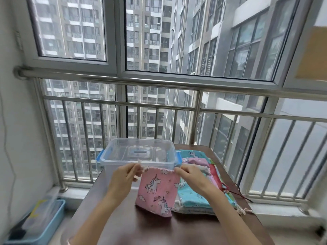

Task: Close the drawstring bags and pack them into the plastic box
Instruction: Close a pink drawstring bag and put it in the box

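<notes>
A pink drawstring bag [157,190] with unicorn prints hangs upright over the table, its lower edge touching the tabletop. My left hand [123,179] pinches the cord at its top left corner. My right hand [191,177] grips the top right corner. The bag's mouth is stretched flat between both hands. Just behind them stands a clear plastic box [113,161] with blue side latches, open at the top. A pile of other drawstring bags [192,197], turquoise, pink and red, lies flat to the right of the pink one.
The dark brown table [159,228] stands against a metal balcony railing [159,103] and windows. Loose cords [235,191] trail off the pile toward the table's right edge. A blue bin [49,227] sits on the floor at lower left.
</notes>
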### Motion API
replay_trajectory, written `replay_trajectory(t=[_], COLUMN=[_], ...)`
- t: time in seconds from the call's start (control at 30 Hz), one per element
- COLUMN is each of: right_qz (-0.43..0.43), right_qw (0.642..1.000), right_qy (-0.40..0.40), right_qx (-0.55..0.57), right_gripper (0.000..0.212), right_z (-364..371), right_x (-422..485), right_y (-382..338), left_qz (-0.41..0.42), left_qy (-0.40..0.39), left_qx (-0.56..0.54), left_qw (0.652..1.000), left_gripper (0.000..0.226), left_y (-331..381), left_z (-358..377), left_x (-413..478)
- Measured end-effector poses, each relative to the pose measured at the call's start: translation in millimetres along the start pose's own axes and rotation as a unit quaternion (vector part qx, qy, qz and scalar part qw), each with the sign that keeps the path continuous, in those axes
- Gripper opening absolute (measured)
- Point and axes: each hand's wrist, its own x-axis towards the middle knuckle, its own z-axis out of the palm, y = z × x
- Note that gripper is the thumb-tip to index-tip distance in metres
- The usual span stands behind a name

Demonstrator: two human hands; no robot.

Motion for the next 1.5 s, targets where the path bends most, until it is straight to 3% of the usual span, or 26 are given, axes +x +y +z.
replay_trajectory(t=[0.17,0.33,0.5,0.67,0.77,0.9,1.03,1.2,1.37,1.5], right_qz=[0.037,0.076,0.033,0.015,0.015,0.007,-0.030,-0.018,-0.026,-0.028], right_qw=[0.992,0.951,0.791,0.753,0.781,0.894,0.954,0.945,0.941,0.943], right_qy=[0.012,0.027,-0.025,-0.070,-0.101,-0.129,-0.135,-0.071,-0.047,-0.023], right_qx=[0.119,0.300,0.611,0.655,0.617,0.430,0.265,0.320,0.333,0.330], right_gripper=[0.032,0.036,0.024,0.029,0.034,0.034,0.015,0.026,0.033,0.028], right_z=[-7,-14,-13,-10,-4,8,17,19,23,28], right_x=[-2,-6,-4,6,10,13,8,7,3,1], right_y=[16,38,18,-4,-16,-31,-49,-55,-53,-56], left_qz=[-0.071,-0.141,-0.141,-0.094,-0.071,-0.040,-0.045,-0.015,0.007,0.080], left_qy=[0.112,0.190,0.093,0.008,-0.048,-0.129,-0.161,-0.189,-0.177,-0.144], left_qx=[-0.131,-0.313,-0.389,-0.396,-0.370,-0.303,-0.217,-0.020,-0.031,0.068], left_qw=[0.982,0.920,0.905,0.913,0.925,0.944,0.962,0.982,0.984,0.984], left_gripper=[0.029,0.028,0.030,0.027,0.023,0.024,0.020,0.034,0.044,0.051], left_y=[0,4,14,44,56,73,85,72,57,44], left_z=[-10,-15,-1,6,9,16,31,48,51,49], left_x=[3,4,10,21,28,39,51,45,27,26])
